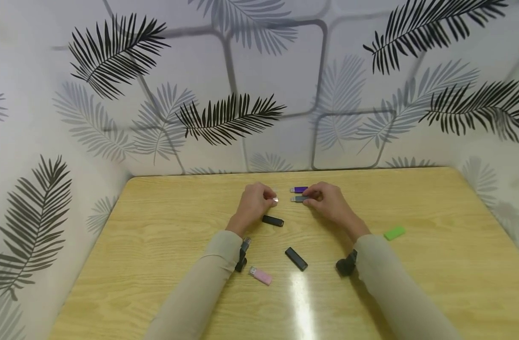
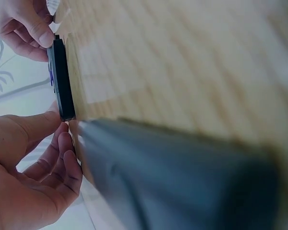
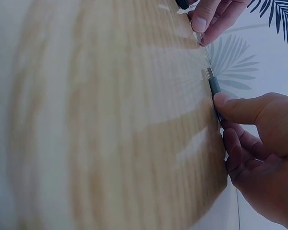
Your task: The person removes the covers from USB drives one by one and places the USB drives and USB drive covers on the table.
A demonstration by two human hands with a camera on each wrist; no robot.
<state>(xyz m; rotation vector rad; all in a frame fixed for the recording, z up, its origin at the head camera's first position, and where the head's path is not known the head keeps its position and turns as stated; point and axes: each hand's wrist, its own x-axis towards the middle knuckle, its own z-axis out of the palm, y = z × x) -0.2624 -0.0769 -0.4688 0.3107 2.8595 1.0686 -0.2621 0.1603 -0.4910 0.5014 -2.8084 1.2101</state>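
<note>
Had grey USB stick (image 1: 299,199) pinched in right hand (image 1: 327,201) beside purple stick (image 1: 300,190), near far edge of surface (image 1: 174,226), small silver piece (image 1: 275,200) pinched in left hand (image 1: 254,202). Looked mid-placement; likely called for squaring up, then releasing without nudging purple stick.

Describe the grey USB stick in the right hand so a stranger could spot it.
On the pale yellow wooden table, look near the far edge. There the person's right hand pinches a slim grey USB stick, its metal plug pointing left. Its grey body sets it apart from the slim purple USB stick just beyond it.
</note>
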